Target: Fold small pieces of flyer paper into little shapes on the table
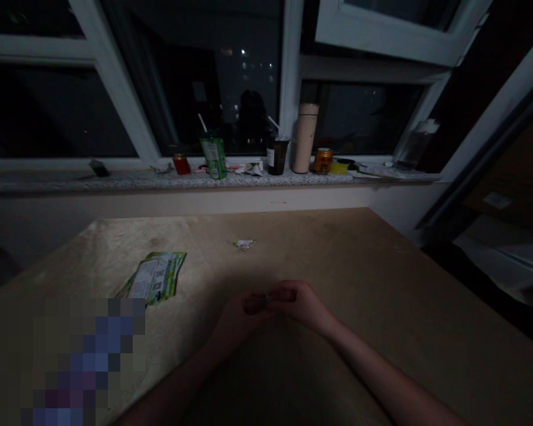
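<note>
Above the middle of the table my left hand (244, 310) and my right hand (299, 305) meet at the fingertips. Both are closed in a pinch on one small, pale, thin piece (267, 297) between them, too dark and small to name. Beyond the hands lies a little green-and-white folded paper triangle (244, 244), which neither hand touches. To the left of my left hand rests a stack of green printed wrappers or leaflets (160, 275), slightly fanned.
A blurred-out bluish long shape (89, 361) covers the table's front left. Along the stone windowsill (244, 182) stand a green cup (213, 155), a dark cup (277, 157), a tall pink flask (305, 139), an orange can (323, 161) and a red jar (182, 164).
</note>
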A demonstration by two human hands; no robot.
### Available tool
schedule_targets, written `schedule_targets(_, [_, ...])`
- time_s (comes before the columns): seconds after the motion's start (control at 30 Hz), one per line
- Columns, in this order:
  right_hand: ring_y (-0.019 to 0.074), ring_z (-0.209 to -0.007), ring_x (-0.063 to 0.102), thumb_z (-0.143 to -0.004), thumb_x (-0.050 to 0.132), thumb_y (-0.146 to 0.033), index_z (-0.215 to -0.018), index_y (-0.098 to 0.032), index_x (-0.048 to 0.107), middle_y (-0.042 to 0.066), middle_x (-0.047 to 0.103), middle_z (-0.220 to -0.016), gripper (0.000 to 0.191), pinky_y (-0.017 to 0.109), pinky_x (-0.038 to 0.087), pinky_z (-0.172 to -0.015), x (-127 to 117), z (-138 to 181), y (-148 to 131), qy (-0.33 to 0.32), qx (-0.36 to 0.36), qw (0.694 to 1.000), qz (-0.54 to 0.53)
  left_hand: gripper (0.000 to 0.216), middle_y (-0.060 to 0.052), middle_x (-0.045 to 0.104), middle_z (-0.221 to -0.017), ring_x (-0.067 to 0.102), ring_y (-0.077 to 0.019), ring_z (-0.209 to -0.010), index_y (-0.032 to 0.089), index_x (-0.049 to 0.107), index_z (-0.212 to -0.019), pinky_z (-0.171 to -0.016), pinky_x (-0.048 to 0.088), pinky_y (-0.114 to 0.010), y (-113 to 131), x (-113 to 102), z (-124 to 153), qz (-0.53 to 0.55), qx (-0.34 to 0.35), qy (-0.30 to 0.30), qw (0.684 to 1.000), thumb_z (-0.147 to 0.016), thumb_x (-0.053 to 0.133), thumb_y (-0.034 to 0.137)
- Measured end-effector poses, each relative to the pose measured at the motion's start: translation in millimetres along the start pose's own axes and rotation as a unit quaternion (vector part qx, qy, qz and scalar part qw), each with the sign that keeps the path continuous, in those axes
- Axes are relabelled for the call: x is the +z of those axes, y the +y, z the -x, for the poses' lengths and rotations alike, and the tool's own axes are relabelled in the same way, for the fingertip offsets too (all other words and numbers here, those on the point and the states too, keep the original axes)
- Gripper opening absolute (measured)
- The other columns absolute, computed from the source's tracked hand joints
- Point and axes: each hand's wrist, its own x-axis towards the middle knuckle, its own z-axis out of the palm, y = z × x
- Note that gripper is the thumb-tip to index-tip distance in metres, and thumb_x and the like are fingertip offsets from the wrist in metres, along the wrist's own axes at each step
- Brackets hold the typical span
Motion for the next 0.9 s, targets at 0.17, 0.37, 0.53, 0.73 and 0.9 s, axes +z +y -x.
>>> schedule_targets(0.17, [0.0167, -0.065, 0.065, -0.066, 0.073, -0.033, -0.080, -0.014, 0.072, 0.004, 0.071, -0.075, 0.023, 0.026, 0.047, -0.058, -3, 0, 5, -0.020, 0.009, 1.000, -0.013, 0.024, -0.002, 0.072, -0.083, 0.067, -0.0253, -0.083, 0.019, 0.066, -0.085, -0.076, 0.048, -0.035, 3, -6, -2, 0.027, -0.010, -0.042, 0.999, -0.064, 0.075, 0.027])
schedule_targets(0.37, [0.0184, -0.068, 0.067, -0.071, 0.071, -0.036, -0.086, -0.015, 0.073, 0.005, 0.073, -0.078, 0.026, 0.027, 0.049, -0.060, -7, 1, 2, -0.051, -0.020, 0.998, 0.017, 0.028, -0.002, 0.072, -0.088, 0.066, -0.0246, -0.086, 0.019, 0.065, -0.092, -0.078, 0.046, -0.034, 4, -9, -3, 0.064, -0.014, -0.073, 0.995, -0.066, 0.075, 0.025])
schedule_targets(0.53, [0.0218, -0.078, 0.069, -0.072, 0.071, -0.037, -0.096, -0.016, 0.072, 0.008, 0.074, -0.088, 0.031, 0.031, 0.053, -0.068, -7, 1, 5, -0.043, -0.031, 0.999, 0.003, 0.048, -0.002, 0.072, -0.090, 0.066, -0.0234, -0.085, 0.021, 0.054, -0.116, -0.076, 0.045, -0.033, 2, -14, -3, 0.104, -0.026, -0.087, 0.990, -0.071, 0.073, 0.024])
schedule_targets(0.73, [0.0209, -0.075, 0.069, -0.077, 0.067, -0.037, -0.092, -0.017, 0.074, 0.006, 0.074, -0.084, 0.026, 0.028, 0.053, -0.063, -9, 1, 3, -0.037, -0.064, 0.996, 0.052, 0.039, -0.001, 0.070, -0.086, 0.064, -0.0198, -0.080, 0.021, 0.056, -0.104, -0.071, 0.044, -0.029, -6, -19, -5, 0.162, -0.037, -0.102, 0.981, -0.071, 0.075, 0.023])
schedule_targets(0.9, [0.0183, -0.074, 0.068, -0.079, 0.066, -0.037, -0.092, -0.019, 0.075, 0.005, 0.074, -0.085, 0.024, 0.027, 0.052, -0.065, -14, 2, -5, -0.070, -0.071, 0.993, 0.066, 0.033, -0.001, 0.068, -0.087, 0.062, -0.0189, -0.082, 0.020, 0.059, -0.096, -0.073, 0.044, -0.028, -6, -21, -5, 0.193, -0.041, -0.107, 0.974, -0.069, 0.077, 0.025])
